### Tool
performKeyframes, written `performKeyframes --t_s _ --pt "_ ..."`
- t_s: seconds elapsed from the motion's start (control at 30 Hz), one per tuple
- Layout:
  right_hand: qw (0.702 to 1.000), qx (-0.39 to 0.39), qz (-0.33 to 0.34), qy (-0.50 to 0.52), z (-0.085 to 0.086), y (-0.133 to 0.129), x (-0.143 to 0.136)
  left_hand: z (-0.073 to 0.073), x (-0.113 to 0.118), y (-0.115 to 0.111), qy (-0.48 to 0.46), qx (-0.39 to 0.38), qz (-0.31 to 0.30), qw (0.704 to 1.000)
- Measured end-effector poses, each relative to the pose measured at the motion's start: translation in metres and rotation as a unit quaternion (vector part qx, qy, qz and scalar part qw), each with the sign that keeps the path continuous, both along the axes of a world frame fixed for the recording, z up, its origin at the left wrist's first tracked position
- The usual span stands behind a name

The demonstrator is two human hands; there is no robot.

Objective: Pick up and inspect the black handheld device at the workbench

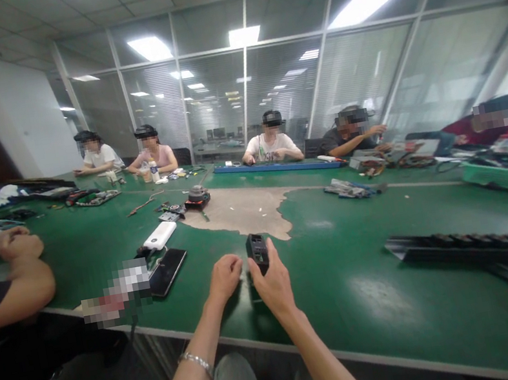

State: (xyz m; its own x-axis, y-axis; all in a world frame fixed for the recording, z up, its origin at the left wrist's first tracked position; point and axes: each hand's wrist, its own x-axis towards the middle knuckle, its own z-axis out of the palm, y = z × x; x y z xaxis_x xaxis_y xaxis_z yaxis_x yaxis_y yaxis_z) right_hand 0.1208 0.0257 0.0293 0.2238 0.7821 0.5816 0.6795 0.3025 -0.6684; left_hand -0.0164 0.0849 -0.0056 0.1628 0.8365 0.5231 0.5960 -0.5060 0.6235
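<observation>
Upright in my right hand (272, 278) is a small black device (257, 249) with openings in its top face, held between thumb and fingers just above the green table (336, 293). Just left of it, my left hand (225, 278) rests low over the table with its fingers curled together. Whether anything is between those fingertips is too small to tell. A dark phone (169, 272) and a white power bank (160, 235) lie to the left of my hands.
A bare brown patch (242, 208) marks the table ahead. Beyond it lie a round-topped part (197, 195), gloves (352, 188) and a blue strip (274, 167). A long black rail (470, 247) is at right. Several people sit around; a person's arm (19, 283) rests at left.
</observation>
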Motion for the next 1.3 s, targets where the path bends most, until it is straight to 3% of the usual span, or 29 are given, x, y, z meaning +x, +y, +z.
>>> performKeyframes --t_s 0.4,0.67,0.83,0.97,1.1,1.3 --pt "0.998 -0.024 -0.033 -0.041 -0.016 0.003 -0.005 -0.001 -0.001 0.001 0.011 0.005 0.001 1.000" --pt "0.997 -0.023 -0.019 -0.066 -0.039 -0.003 -0.003 -0.001 -0.001 0.001 0.009 0.019 -0.009 1.000" --pt "0.997 -0.031 -0.019 -0.065 -0.035 0.002 0.002 -0.002 -0.001 0.003 0.007 0.015 -0.007 1.000" --pt "0.997 -0.025 0.020 -0.071 -0.030 0.009 0.009 -0.003 0.000 0.003 0.006 0.017 -0.005 1.000" --pt "0.996 -0.027 0.053 -0.072 -0.035 0.008 0.013 -0.002 0.001 0.003 0.012 0.014 -0.003 1.000" --pt "0.997 -0.049 0.038 -0.048 -0.041 -0.004 0.016 -0.001 0.000 0.002 0.018 0.022 -0.006 1.000"
